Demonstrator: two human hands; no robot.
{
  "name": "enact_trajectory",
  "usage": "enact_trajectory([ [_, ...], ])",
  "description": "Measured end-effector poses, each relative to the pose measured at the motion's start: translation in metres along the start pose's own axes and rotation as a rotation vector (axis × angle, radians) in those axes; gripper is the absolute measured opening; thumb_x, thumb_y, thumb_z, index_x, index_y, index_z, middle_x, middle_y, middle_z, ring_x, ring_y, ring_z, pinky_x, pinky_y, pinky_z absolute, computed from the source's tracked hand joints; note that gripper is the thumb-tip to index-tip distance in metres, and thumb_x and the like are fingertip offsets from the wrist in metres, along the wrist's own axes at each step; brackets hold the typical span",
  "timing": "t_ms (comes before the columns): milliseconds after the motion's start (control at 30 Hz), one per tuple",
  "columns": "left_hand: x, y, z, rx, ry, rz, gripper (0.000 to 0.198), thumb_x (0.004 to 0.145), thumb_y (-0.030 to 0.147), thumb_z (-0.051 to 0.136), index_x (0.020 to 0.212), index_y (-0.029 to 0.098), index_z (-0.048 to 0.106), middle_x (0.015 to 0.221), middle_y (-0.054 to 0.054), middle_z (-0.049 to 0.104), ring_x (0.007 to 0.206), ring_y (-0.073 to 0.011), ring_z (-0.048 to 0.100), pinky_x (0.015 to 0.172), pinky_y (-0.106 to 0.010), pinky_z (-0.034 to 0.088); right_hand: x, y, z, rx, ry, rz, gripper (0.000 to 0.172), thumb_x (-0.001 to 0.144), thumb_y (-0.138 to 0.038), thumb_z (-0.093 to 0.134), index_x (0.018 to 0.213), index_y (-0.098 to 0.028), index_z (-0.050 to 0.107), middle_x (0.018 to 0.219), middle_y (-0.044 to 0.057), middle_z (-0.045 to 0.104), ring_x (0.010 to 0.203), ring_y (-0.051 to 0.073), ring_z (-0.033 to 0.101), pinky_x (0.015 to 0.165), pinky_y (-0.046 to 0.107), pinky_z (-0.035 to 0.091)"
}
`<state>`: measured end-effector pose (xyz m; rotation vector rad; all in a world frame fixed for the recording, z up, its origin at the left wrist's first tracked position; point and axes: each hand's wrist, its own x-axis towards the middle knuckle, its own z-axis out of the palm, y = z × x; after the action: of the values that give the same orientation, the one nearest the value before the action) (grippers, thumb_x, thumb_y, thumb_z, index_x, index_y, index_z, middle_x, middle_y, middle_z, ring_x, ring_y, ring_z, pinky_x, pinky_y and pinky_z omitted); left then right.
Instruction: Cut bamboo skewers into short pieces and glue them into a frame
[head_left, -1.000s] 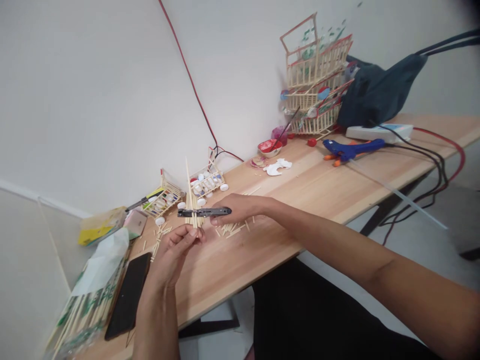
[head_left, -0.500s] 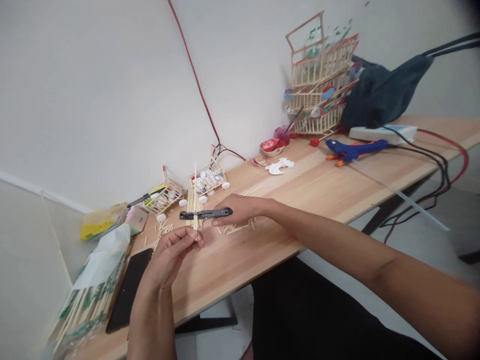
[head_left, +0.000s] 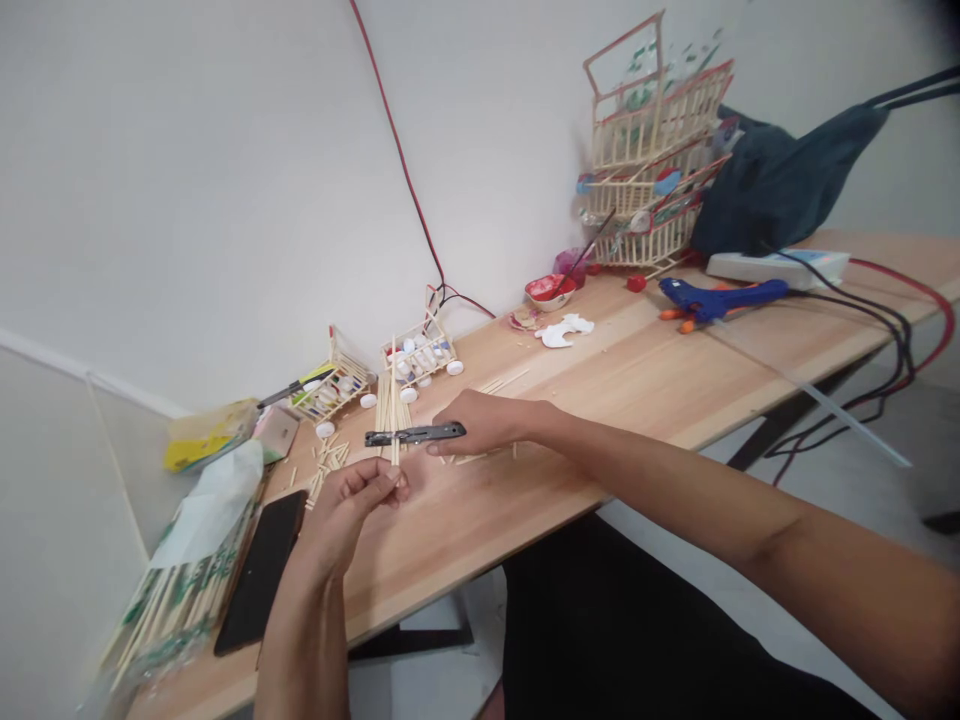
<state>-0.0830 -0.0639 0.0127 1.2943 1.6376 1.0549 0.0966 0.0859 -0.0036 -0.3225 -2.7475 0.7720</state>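
Note:
My left hand (head_left: 352,505) pinches the lower end of a thin bamboo stick (head_left: 394,400), which stands upright over the wooden table (head_left: 637,390). My right hand (head_left: 480,422) grips a dark cutter (head_left: 412,436), and its jaws close across the stick just above my left fingers. Behind the stick lies a bundle of whole sticks (head_left: 384,405). Short cut pieces (head_left: 326,465) are scattered on the table around both hands.
Two small stick baskets (head_left: 416,355) hold white caps by the wall. A black phone (head_left: 262,570) and a pack of sticks (head_left: 176,590) lie at the left. Farther right are a red paint dish (head_left: 550,290), a blue glue gun (head_left: 712,298), stacked baskets (head_left: 652,150) and a dark bag (head_left: 787,180).
The stick in my left hand shows less length above the cutter than before. Both hands stay together at the same spot; the view has drifted slightly.

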Motion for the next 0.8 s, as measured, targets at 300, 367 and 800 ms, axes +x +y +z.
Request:
enact_trajectory([
  [300, -0.009, -0.033, 0.0, 0.075, 0.061, 0.078, 0.031, 0.079, 0.044, 0.062, 0.065, 0.016, 0.061, 0.065, -0.003, 0.059, 0.064, -0.0148, 0.051, 0.065, -0.026, 0.039, 0.0, -0.009, 0.013, -0.228, -0.042, 0.164, 0.047, 0.087, -0.057, 0.043, 0.086, -0.017, 0.068, 0.082, 0.011, 0.07, 0.072, 0.021, 0.062, 0.058, 0.026, 0.035],
  [367, -0.012, -0.04, 0.0, 0.044, 0.076, 0.085, 0.03, 0.078, 0.044, 0.062, 0.067, 0.016, 0.061, 0.066, -0.003, 0.059, 0.064, -0.0154, 0.051, 0.064, -0.026, 0.039, 0.0, -0.013, 0.018, -0.265, -0.038, 0.192, 0.048, 0.086, -0.058, 0.042, 0.088, -0.018, 0.069, 0.083, 0.012, 0.07, 0.074, 0.023, 0.064, 0.061, 0.027, 0.038],
  [800, -0.04, -0.065, -0.005, -0.001, 0.181, 0.091, 0.033, 0.081, 0.046, 0.059, 0.066, 0.017, 0.058, 0.064, -0.001, 0.054, 0.06, -0.0127, 0.044, 0.058, -0.023, 0.033, 0.01, -0.048, 0.037, -0.293, -0.134, 0.264, 0.068, 0.082, -0.071, 0.035, 0.093, -0.015, 0.072, 0.087, 0.017, 0.072, 0.081, 0.03, 0.068, 0.068, 0.034, 0.047],
])
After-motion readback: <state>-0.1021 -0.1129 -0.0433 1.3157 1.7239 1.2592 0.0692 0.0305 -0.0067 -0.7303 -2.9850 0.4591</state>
